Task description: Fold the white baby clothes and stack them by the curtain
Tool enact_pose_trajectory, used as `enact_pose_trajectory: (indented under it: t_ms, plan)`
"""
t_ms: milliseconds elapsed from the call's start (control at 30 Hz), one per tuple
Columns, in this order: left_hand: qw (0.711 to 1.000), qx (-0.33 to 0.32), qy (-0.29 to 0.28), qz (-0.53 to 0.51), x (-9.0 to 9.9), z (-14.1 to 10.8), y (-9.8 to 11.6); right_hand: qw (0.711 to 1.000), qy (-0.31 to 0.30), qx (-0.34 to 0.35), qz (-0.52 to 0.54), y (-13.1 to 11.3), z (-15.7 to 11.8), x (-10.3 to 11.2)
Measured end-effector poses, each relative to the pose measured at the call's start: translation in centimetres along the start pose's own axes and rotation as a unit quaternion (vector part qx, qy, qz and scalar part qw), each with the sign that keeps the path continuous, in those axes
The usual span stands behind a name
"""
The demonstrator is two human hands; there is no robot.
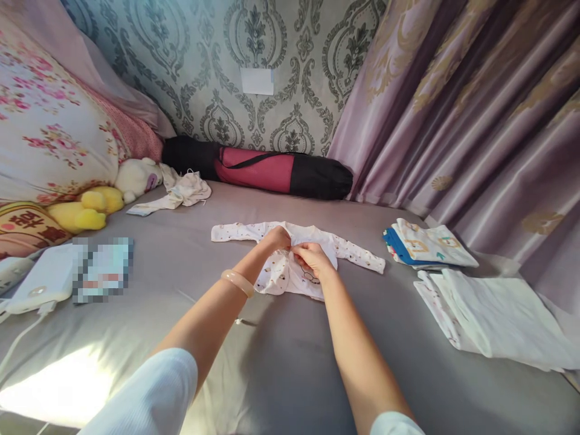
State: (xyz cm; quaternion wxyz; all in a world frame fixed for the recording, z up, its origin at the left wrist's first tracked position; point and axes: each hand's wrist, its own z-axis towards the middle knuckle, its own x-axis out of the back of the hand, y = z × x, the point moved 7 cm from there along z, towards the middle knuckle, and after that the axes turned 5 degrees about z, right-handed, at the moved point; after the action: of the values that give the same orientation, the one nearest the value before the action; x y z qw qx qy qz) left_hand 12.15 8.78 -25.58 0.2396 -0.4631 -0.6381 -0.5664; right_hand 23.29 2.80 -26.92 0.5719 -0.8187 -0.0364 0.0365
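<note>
"White long-sleeved shirt with small printed figures point(357, 253) is lying where, please?"

"It lies on the smooth grey sheet point(290, 374), in the middle, with both sleeves spread out to the sides. Its front is gathered a little under the hands."

"And how is the grip of each hand?"

"The right hand point(312, 258) has a narrow grip: thumb and finger pinch the cloth at the front. The left hand point(277, 238), below the arm with the pale round bangle point(237, 283), is at the cloth just beside it. Its fingertips are partly hidden, so I cannot tell how its grip stands."

"What things are around?"

"To the right is a folded stack of white and blue printed cloth point(430, 243), and nearer, some folded white cloth point(507, 317). To the left is a white rectangular device with a cable point(45, 281). Behind, along the patterned grey wall point(181, 66), lies a long black and red fabric bag point(260, 170)."
</note>
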Motion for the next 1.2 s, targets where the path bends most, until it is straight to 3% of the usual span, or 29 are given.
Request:
enact_pose_trajectory:
  t_ms: [167, 267, 367, 433, 533, 600, 767, 967, 1200]
  plan:
    - [1.000, -0.012, -0.004, -0.008, 0.0, -0.3, 0.0, 0.996, 0.008, 0.002, -0.088, 0.9, 0.5, -0.4]
    - [1.000, -0.008, 0.016, 0.001, 1.2, -1.5, -0.1, 0.980, -0.006, 0.033, -0.198, 0.2, 0.0, -0.2]
    - [0.995, -0.030, 0.090, 0.007, 3.3, -4.6, -0.1, 0.955, -0.001, 0.072, -0.286, -1.8, -1.4, 0.9]
    - [0.987, -0.103, 0.125, 0.008, 4.0, -7.5, 0.8, 0.938, -0.018, 0.107, -0.329, -3.1, -2.6, 1.1]
    - [0.980, -0.188, 0.063, 0.007, 2.0, -11.4, 1.7, 0.903, -0.094, 0.143, -0.394, -3.6, -4.3, -0.1]
    - [0.977, -0.209, 0.033, 0.031, 0.0, -13.0, 1.7, 0.882, -0.134, 0.132, -0.432, -2.7, -5.1, -0.9]
    - [0.980, -0.169, 0.060, 0.081, -2.9, -13.1, -0.2, 0.844, -0.118, 0.096, -0.514, -0.6, -5.7, -0.7]
    - [0.984, -0.164, 0.073, 0.012, -2.8, -12.7, -1.2, 0.834, -0.099, 0.083, -0.536, -0.5, -5.6, 0.3]
    - [0.982, -0.151, 0.114, -0.003, -2.6, -13.0, -1.3, 0.809, -0.075, 0.096, -0.575, -1.2, -6.5, -0.8]
